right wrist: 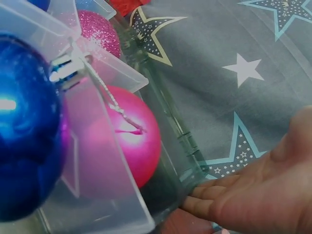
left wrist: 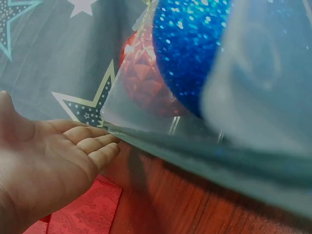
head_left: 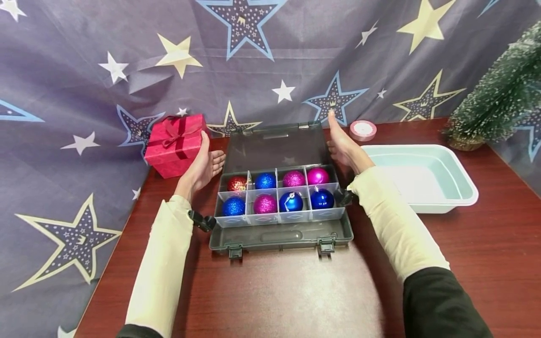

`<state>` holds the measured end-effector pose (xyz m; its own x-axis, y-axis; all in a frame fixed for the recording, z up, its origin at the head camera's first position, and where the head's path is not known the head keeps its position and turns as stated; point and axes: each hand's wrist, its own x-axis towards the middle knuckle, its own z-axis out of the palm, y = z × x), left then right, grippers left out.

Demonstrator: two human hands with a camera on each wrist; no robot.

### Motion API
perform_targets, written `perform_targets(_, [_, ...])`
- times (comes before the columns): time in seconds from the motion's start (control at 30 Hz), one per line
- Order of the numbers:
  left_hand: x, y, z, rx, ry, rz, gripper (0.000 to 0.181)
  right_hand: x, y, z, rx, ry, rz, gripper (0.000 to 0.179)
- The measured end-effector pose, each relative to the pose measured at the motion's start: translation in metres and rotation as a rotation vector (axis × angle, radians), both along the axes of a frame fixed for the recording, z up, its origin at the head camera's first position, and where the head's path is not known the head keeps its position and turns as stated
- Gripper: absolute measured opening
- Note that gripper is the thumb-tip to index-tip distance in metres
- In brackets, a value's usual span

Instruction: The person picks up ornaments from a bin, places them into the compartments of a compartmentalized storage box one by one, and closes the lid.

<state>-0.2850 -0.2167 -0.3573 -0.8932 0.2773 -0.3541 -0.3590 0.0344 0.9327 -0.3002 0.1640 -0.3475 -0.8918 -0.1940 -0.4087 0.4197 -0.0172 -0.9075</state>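
Observation:
A dark see-through plastic case (head_left: 253,234) lies with its lid (head_left: 262,150) folded back. Clear dividers part it into compartments, each holding a Christmas bauble: glittery blue (head_left: 234,206), glittery pink (head_left: 265,204), shiny blue (head_left: 322,199), plain pink (head_left: 318,176) and red (head_left: 236,183) among them. My left hand (head_left: 203,169) is at the case's left side, fingers extended, palm facing it; in the left wrist view its fingertips (left wrist: 109,146) are right at the case's edge. On the opposite side my right hand (head_left: 342,145) has straight fingers, with fingertips (right wrist: 197,200) at the case's back corner.
A red gift box (head_left: 169,155) with a bow stands behind my left hand. Right of the case are a pale green basin (head_left: 458,176), a pink-and-white ribbon roll (head_left: 363,130) and a small frosted tree (head_left: 494,89). A star-patterned cloth hangs behind the brown table (head_left: 270,291).

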Motion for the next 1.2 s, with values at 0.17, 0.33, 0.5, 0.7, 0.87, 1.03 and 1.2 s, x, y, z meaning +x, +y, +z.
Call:
perform_targets(0.17, [0.002,0.002,0.004,-0.027,0.028,0.010,0.112,0.003,0.001,0.003,0.034,0.039,-0.017,0.102])
perform_targets(0.33, [0.003,0.003,0.006,-0.031,0.055,0.042,0.109,0.005,0.002,0.007,0.077,0.078,-0.019,0.100])
perform_targets(0.5, [0.006,0.001,0.007,0.006,0.089,0.064,0.106,0.008,0.005,0.012,0.101,0.140,-0.020,0.098])
perform_targets(0.7, [0.012,0.000,0.008,0.069,0.146,0.083,0.103,0.013,0.008,0.017,0.077,0.204,-0.016,0.095])
perform_targets(0.87, [0.017,-0.003,0.007,0.102,0.192,0.112,0.101,0.018,0.009,0.022,0.119,0.265,-0.028,0.093])
perform_targets(1.03, [0.022,-0.004,0.006,0.113,0.238,0.141,0.099,0.023,0.011,0.026,0.179,0.324,-0.051,0.090])
perform_targets(1.2, [0.029,-0.007,0.006,0.147,0.293,0.163,0.099,0.031,0.012,0.030,0.258,0.397,-0.059,0.087])
